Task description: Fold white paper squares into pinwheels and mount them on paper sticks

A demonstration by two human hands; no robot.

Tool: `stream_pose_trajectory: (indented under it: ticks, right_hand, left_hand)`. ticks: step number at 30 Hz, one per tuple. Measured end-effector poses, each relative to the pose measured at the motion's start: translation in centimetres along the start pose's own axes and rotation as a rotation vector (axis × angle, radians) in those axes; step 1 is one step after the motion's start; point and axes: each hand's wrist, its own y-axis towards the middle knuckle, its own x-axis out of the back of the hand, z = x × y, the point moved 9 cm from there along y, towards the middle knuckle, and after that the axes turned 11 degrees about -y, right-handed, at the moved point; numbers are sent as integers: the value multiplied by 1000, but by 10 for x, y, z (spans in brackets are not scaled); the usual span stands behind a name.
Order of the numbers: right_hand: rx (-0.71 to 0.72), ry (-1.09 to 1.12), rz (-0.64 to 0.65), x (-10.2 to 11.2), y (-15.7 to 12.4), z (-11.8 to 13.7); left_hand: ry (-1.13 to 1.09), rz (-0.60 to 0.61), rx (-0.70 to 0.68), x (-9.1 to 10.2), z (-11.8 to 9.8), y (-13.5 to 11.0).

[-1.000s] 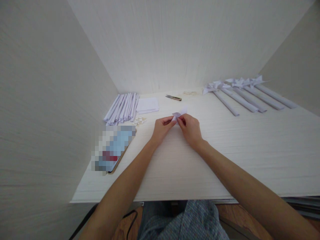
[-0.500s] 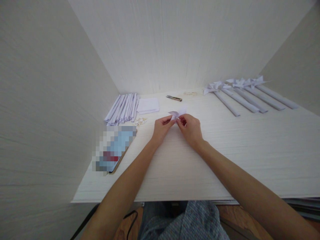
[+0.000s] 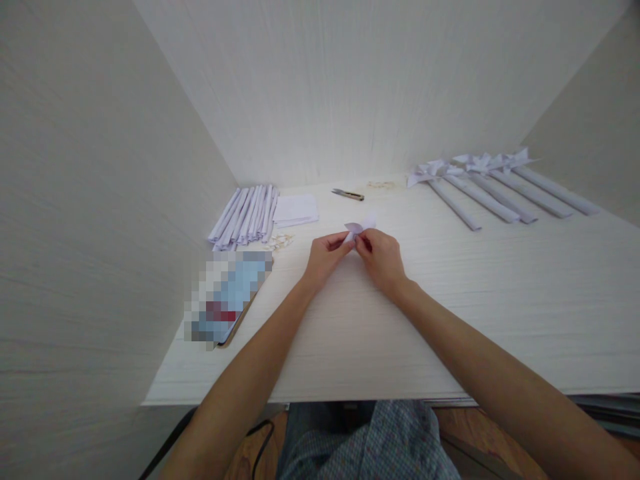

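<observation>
Both of my hands meet at the middle of the white desk (image 3: 450,320), pinching one small folded piece of white paper (image 3: 359,227). My left hand (image 3: 326,257) grips its left side with thumb and fingers closed. My right hand (image 3: 383,259) is closed on its right side, with paper flaps sticking up above the fingertips. The paper is held just above the desk surface.
A bundle of folded paper strips (image 3: 246,215) and a flat white sheet (image 3: 296,209) lie at the back left, with small pale bits (image 3: 281,241) beside them. A small cutter (image 3: 347,194) lies behind. Several paper pinwheels on rolled sticks (image 3: 483,190) lie back right. A phone (image 3: 225,297) rests left.
The hands stayed in place while the fingers worked the small paper; its flaps shifted slightly between frames.
</observation>
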Motion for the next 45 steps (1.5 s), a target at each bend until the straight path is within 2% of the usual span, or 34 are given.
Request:
stream_pose_trajectory:
  ticks: [5,13,30,32,37,45]
  right_hand:
    - [4,-18,10,-1,0,0]
    - [8,61,-67,5,-2,0]
    - [1,-87,5,2,-2,2]
    - [8,-67,-1,3,-2,3]
    - [32,48,-49,7,-2,5]
    - [-22,209,-130,13,-1,-4]
  left_hand:
    - [2,8,-7,0,0,0]
    - [2,-101,-24,7,-3,0]
    - [-9,-9,-27,1,0,2]
    - [-1,-37,-55,3,-2,2]
    - [21,-199,-125,17,-8,1]
    - [-45,-257,-112,25,-8,1]
